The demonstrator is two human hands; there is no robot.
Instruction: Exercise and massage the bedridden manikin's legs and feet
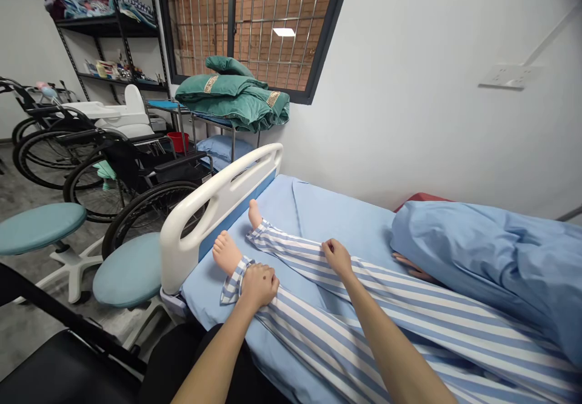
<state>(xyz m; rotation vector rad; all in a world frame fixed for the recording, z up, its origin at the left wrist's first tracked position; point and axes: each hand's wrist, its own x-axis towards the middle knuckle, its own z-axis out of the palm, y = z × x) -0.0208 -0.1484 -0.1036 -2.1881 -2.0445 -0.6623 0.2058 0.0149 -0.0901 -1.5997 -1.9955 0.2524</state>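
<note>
Two legs in blue-and-white striped trousers (318,325) lie on a bed with a light blue sheet (318,207). Their bare feet, smooth as a manikin's, point toward the footboard; the near foot (226,253) is larger in view than the far foot (254,214). My left hand (260,284) wraps over the near trouser leg just above the ankle. Farther up, my right hand (337,258) is curled into a loose fist against the far trouser leg. I see nothing in that fist, though the undersides of its fingers are hidden.
A white footboard (213,201) closes the bed's end. At right, a folded blue cover (482,258) partly hides a hand (413,267). Stools (131,270) and wheelchairs (159,173) stand at left. Green bedding (236,97) is piled under the barred window.
</note>
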